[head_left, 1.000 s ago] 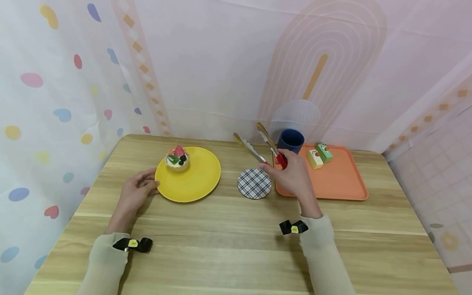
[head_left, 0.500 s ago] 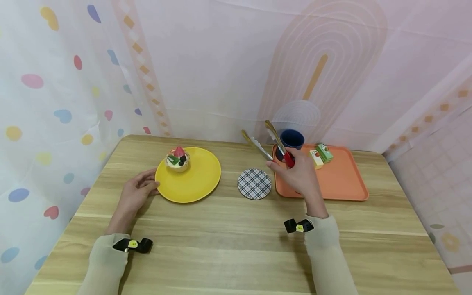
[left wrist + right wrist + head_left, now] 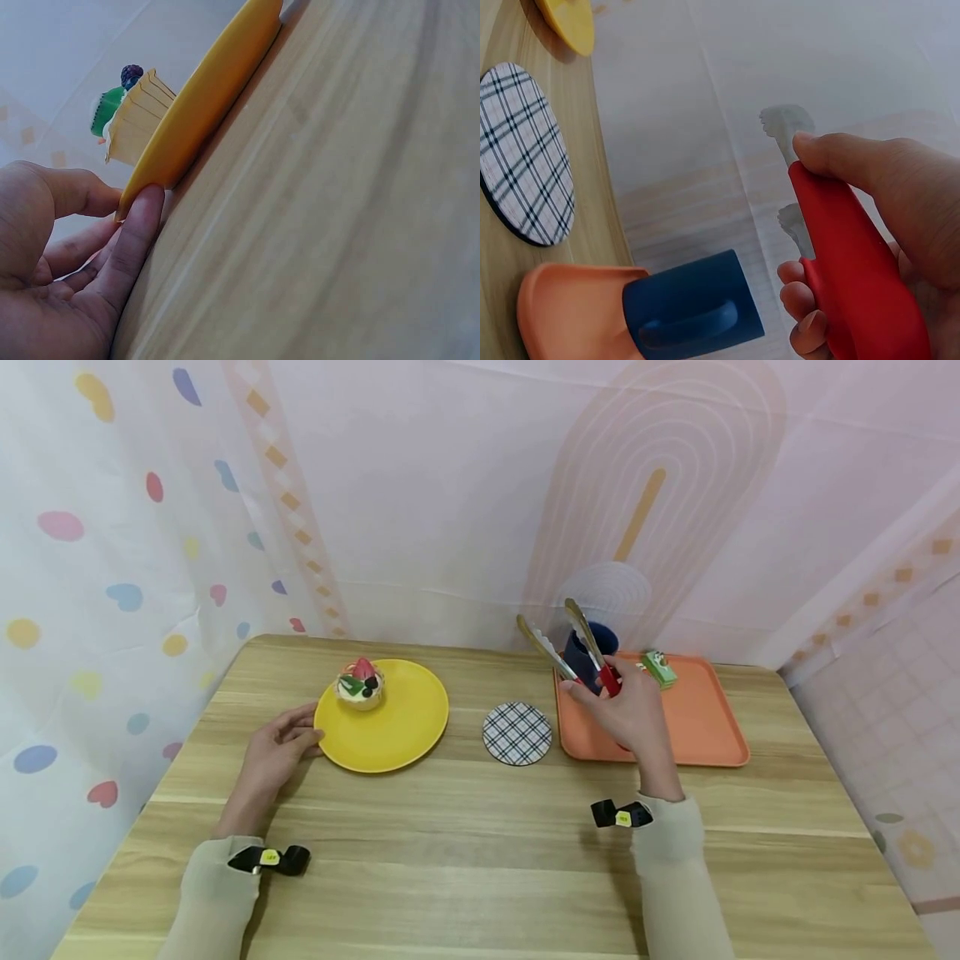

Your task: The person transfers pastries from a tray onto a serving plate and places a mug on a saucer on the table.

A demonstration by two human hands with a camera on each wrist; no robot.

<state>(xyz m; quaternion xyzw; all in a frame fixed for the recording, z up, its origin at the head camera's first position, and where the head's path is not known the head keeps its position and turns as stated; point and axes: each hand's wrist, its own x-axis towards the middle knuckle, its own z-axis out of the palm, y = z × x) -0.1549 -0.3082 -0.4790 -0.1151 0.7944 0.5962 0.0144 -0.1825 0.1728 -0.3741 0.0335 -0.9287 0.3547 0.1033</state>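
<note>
My left hand (image 3: 277,752) pinches the near-left rim of a yellow plate (image 3: 405,718), thumb and index finger at its edge in the left wrist view. On that plate sits a fruit tart (image 3: 360,687) with a strawberry and dark berries. My right hand (image 3: 633,710) grips red-handled tongs (image 3: 847,262), whose metal arms are spread apart and hold nothing. The tongs are above the left part of an orange tray (image 3: 705,727), in front of a dark blue mug (image 3: 690,304). A green cake piece (image 3: 660,670) lies on the tray; the yellow piece beside it is mostly hidden behind my hand.
A round plaid coaster (image 3: 517,733) lies on the wooden table (image 3: 450,860) between plate and tray. A patterned cloth backdrop (image 3: 435,510) rises directly behind the table's back edge.
My right hand has moved right with the spread tongs, over the tray and across the mug, covering most of the yellow cake piece. The left hand and plate stay in place.
</note>
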